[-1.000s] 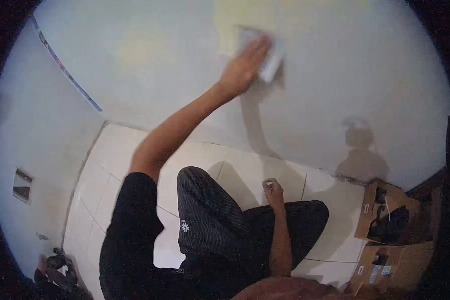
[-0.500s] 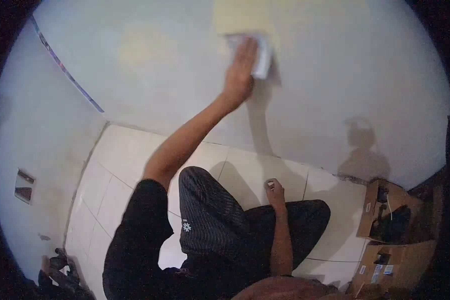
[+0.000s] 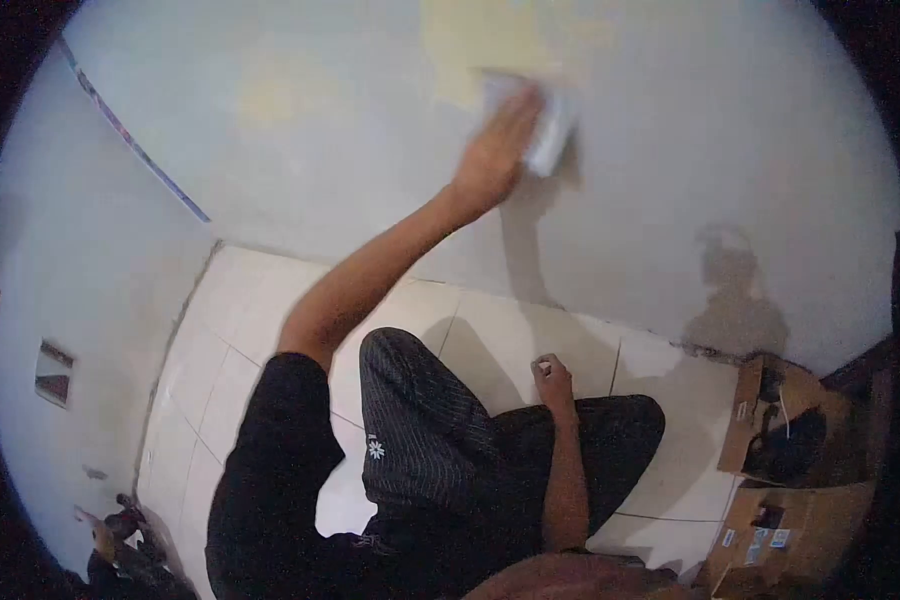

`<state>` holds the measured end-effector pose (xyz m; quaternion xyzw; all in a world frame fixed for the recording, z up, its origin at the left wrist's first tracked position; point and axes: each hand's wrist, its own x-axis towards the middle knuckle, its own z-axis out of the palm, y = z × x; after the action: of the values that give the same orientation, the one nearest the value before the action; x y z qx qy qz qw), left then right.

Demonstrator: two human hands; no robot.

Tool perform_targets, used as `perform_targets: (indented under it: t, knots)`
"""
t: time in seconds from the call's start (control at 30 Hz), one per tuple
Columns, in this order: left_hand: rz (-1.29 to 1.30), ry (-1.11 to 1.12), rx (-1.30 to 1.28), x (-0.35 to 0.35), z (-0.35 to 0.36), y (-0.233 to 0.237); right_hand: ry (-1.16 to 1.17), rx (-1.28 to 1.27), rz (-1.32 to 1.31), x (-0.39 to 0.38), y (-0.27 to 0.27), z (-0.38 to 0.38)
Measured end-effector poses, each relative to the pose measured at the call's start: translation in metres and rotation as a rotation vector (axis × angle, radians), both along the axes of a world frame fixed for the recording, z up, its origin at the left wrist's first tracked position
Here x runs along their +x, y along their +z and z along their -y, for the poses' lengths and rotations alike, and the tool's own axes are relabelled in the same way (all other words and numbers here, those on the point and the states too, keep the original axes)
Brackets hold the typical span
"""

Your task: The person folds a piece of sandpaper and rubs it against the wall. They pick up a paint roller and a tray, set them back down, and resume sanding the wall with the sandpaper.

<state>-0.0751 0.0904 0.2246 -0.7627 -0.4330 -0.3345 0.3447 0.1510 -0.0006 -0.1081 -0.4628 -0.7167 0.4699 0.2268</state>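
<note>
My left hand (image 3: 500, 150) is up against the pale wall (image 3: 650, 180), closed on a folded whitish sheet (image 3: 556, 132) with a darker edge. Motion blurs both the fingers and the sheet. Just above it is a yellow patch (image 3: 480, 35) on the wall, and a fainter yellow patch (image 3: 270, 95) shows farther left. Lower down, my right hand (image 3: 553, 382) is by my bent right knee, over the tiles, its fingers curled in. What those fingers hold, if anything, I cannot tell.
Cardboard boxes (image 3: 738, 425) stand at the right by the wall. White floor tiles (image 3: 220, 330) run along the wall's foot. A socket-like plate (image 3: 54, 374) is on the left wall. At the lower left, part of another person (image 3: 105, 545) shows.
My left hand has slid right and slightly down along the wall with the sheet. My right hand stays curled by the knee.
</note>
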Motion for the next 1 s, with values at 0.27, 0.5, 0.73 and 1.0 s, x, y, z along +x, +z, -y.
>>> perform_targets:
  t: [0.27, 0.5, 0.73, 1.0]
  knots:
    - [-0.314, -0.097, -0.045, -0.004, 0.010, -0.009, 0.022, 0.102, 0.007, 0.001, -0.005, -0.001]
    - [-0.170, -0.038, 0.020, -0.004, 0.002, -0.007, 0.058, 0.039, -0.002, 0.004, -0.018, -0.001]
    - [-0.156, -0.079, 0.005, -0.007, -0.001, -0.013, 0.051, 0.147, 0.028, 0.002, -0.030, -0.002]
    - [-0.442, -0.085, -0.023, -0.001, 0.006, -0.006, 0.050, -0.060, 0.031, 0.003, -0.007, 0.000]
